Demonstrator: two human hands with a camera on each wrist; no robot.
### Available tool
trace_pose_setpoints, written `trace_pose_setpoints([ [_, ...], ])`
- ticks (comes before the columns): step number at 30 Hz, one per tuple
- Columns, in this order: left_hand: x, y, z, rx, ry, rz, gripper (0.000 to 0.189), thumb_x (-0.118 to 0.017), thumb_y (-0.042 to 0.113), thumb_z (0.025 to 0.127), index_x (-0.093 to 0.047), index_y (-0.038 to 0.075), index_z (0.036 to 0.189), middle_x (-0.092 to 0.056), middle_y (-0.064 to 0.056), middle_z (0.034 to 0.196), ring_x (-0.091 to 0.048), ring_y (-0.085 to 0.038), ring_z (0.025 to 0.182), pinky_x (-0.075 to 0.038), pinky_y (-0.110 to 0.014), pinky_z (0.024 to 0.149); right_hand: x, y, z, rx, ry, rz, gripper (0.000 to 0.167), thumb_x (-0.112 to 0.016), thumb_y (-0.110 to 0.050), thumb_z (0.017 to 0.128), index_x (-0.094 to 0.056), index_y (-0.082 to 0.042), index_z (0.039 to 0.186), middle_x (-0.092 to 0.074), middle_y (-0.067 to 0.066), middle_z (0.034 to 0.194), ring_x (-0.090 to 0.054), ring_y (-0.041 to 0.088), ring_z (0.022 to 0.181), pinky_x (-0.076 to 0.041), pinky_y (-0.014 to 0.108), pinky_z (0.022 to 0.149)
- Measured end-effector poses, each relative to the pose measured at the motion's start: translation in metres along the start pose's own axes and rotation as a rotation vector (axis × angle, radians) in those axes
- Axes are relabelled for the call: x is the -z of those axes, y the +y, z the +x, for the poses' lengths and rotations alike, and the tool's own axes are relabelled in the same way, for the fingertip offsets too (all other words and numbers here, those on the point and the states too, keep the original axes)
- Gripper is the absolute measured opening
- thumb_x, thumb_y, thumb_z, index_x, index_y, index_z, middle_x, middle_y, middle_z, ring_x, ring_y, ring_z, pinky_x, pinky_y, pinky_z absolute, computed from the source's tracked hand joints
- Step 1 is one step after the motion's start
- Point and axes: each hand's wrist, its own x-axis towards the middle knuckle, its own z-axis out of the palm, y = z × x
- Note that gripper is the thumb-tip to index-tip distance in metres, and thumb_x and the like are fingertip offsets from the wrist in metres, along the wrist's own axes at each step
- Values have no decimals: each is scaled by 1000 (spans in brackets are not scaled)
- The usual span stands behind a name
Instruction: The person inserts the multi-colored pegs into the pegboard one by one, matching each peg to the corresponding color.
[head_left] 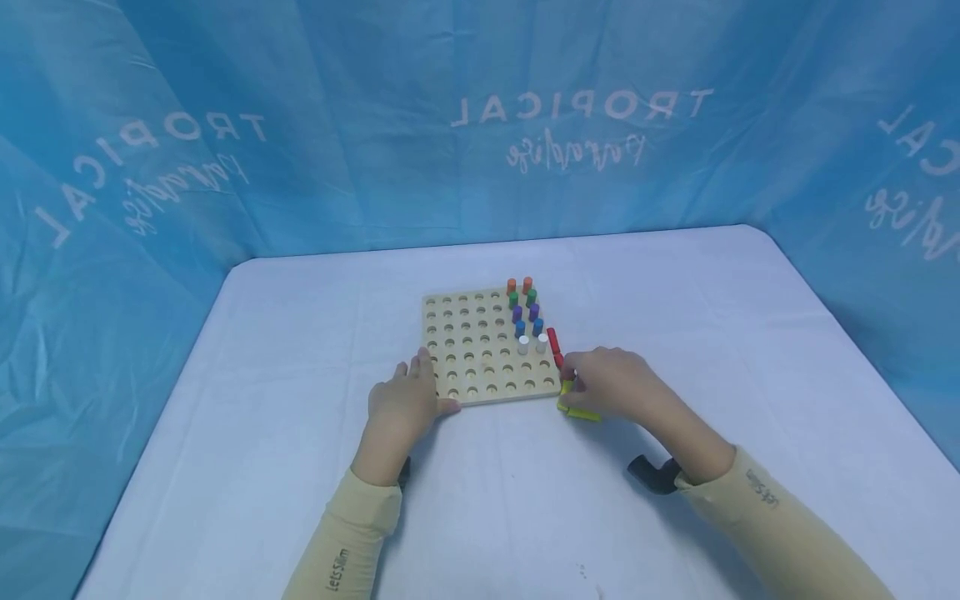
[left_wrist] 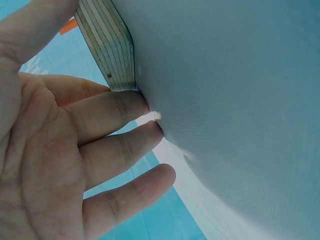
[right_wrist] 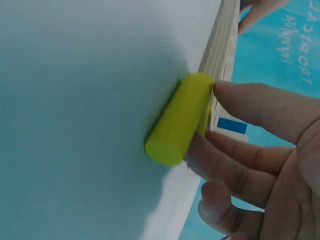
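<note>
A square wooden pegboard lies on the table, its right columns holding paired orange, green, purple, blue and white pegs. My left hand rests at its near left corner, thumb along the front edge and fingers by the left side. In the left wrist view those fingers look mostly straight, touching the cloth beside the board's layered edge. Off the near right corner, my right hand has thumb and fingers on yellow pegs. One yellow peg shows large in the right wrist view; another is partly hidden behind it.
Red pegs lie along the board's right side. A white cloth covers the table, and blue printed curtains hang around it. Black wrist-camera parts show under the right forearm.
</note>
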Motion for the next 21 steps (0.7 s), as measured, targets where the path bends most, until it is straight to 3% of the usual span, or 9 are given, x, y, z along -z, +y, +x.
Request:
trace_pose_setpoints([
  [10, -1, 0, 1, -4, 2, 7, 99, -61, 58, 89, -20, -2, 156, -41, -17, 156, -38, -34, 146, -52, -54, 98, -5, -3, 2, -44, -13, 20, 33, -78, -31, 83, -71, -9, 107, -63, -2, 72, -56, 16, 67, -44, 29, 60],
  [21, -1, 0, 0, -10, 22, 6, 99, -62, 58, 88, -23, -3, 155, -43, -18, 154, -40, -35, 144, -53, -54, 96, -7, 6, 4, -63, -25, 74, 37, -78, -26, 82, -69, -12, 115, -67, 0, 87, -58, 18, 77, -48, 33, 68],
])
